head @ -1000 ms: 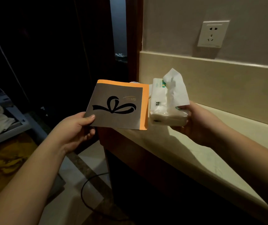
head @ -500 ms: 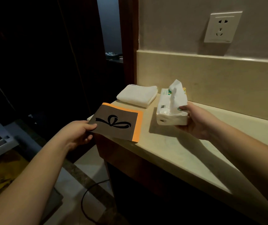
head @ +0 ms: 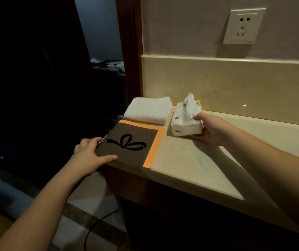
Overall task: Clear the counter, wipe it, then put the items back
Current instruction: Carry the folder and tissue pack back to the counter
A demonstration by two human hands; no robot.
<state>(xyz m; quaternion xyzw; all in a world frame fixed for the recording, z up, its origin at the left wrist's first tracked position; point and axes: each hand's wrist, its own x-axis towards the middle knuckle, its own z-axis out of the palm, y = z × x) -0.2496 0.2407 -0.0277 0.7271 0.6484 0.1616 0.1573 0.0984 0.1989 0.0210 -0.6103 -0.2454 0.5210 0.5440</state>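
Step shown: returning items to the counter (head: 190, 160), judged to be the task's last phase, since the beige stone top looks cleared and objects are being set down on it. Landmark: the folded white towel (head: 148, 109), lying at the counter's far left corner against the backsplash.

Left hand (head: 89, 154): grips the near-left corner of a brown card with an orange border and a black ribbon motif (head: 132, 144), thumb on its top face, other fingers curled at its left edge. The card lies flat, just in front of the towel, its left edge about level with the counter's end.

Right hand (head: 208, 129): clasps the right end of a soft tissue pack (head: 185, 120), thumb on top, fingers beneath its near corner. The pack sits just right of the towel, one tissue standing up from its slot; whether its base rests fully on the stone cannot be told.

Next move, as judged: both hands let go and draw back; the card may need a nudge inward first.

A wall socket (head: 243, 26) is mounted above, right of the towel.
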